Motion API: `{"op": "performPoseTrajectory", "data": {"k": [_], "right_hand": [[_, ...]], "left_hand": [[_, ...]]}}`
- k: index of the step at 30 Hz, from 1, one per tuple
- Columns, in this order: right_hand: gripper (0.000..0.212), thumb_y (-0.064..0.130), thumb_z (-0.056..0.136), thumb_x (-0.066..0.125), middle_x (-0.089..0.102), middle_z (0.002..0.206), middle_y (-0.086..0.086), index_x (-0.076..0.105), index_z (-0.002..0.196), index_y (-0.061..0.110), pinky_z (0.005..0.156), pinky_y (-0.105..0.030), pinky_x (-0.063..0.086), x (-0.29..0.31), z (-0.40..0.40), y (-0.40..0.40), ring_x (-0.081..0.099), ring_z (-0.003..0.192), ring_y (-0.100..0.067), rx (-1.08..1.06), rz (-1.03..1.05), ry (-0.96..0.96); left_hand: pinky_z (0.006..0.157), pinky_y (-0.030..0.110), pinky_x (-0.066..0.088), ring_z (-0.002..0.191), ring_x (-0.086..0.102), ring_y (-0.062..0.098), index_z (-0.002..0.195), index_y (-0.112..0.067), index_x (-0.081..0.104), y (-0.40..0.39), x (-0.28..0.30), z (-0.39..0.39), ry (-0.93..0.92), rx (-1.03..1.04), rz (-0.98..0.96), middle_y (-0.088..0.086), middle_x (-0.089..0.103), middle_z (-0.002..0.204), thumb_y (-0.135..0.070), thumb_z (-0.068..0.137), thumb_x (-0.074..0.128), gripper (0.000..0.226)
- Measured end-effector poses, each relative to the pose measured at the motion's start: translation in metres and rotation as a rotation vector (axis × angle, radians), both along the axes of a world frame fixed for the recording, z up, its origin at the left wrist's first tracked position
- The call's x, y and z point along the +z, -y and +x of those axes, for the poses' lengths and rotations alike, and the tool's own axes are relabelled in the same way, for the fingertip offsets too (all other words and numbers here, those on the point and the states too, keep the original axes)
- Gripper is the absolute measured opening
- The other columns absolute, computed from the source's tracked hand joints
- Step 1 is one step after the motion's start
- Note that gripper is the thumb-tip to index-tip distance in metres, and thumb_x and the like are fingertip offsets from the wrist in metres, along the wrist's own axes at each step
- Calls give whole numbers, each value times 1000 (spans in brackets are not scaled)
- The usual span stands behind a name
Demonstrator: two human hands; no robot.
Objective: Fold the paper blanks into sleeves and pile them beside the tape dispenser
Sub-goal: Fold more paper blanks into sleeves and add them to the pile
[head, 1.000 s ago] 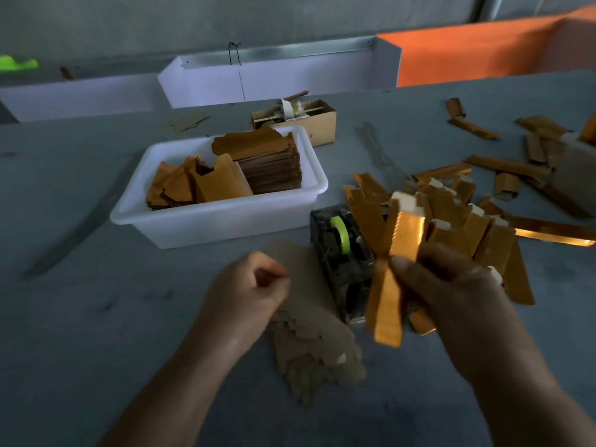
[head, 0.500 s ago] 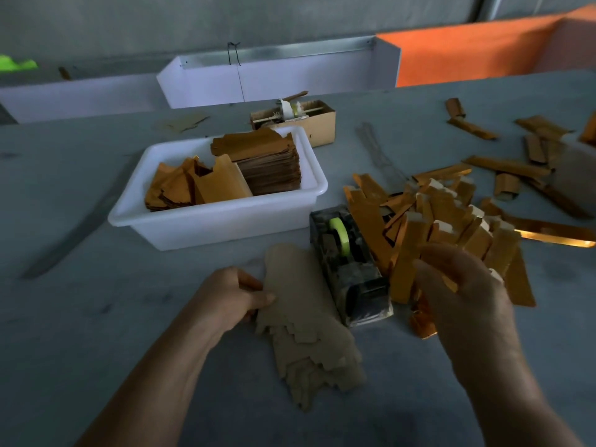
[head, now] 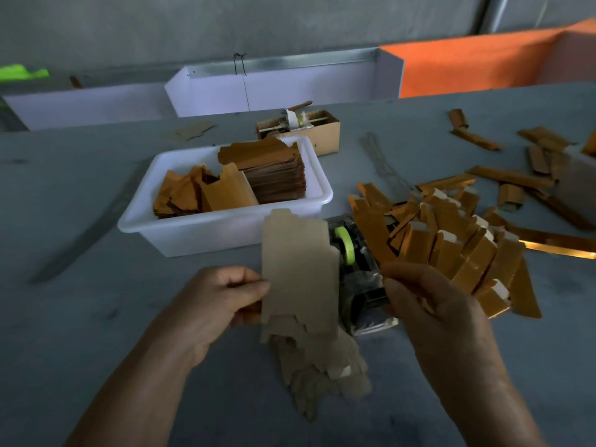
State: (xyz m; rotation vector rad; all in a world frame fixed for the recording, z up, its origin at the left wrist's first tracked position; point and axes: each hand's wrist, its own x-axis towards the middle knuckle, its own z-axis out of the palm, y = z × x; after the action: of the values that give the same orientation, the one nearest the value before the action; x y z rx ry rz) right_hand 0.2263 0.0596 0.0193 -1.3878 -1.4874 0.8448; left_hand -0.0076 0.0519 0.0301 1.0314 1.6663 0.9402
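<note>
With the left hand (head: 222,304) pinching the lifted paper blank (head: 298,275) above the flat stack (head: 322,366) at the desk's near edge, the loosely open right hand (head: 429,304) should probably take the free side beside the tape dispenser (head: 358,269) and fold it squarely.

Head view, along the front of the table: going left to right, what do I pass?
Left hand → paper blank it pinches by the edge → tape dispenser → right hand → pile of gold sleeves.
</note>
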Motion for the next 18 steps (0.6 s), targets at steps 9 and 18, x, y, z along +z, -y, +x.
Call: {"op": "performPoseTrajectory", "data": {"k": [9,18], "right_hand": [[18,24,86,59,65,95,8,66,102,24,66,-20,48,4,-1,6,63,82,-7,13,4,49],[48,52,65,54,69,92,18,65,104,26,73,-23,57,11,-15,12,65,88,0,171,-204,-378]], "left_hand": [[63,17,48,67,65,3,74,-28,76,3,-4,8,-395,184,250,-12,72,69,-21,84,69,14],[67,28,51,68,65,15,74,-13,74,20,13,13,123,-139,174,8,69,74,-30,69,75,18]]}}
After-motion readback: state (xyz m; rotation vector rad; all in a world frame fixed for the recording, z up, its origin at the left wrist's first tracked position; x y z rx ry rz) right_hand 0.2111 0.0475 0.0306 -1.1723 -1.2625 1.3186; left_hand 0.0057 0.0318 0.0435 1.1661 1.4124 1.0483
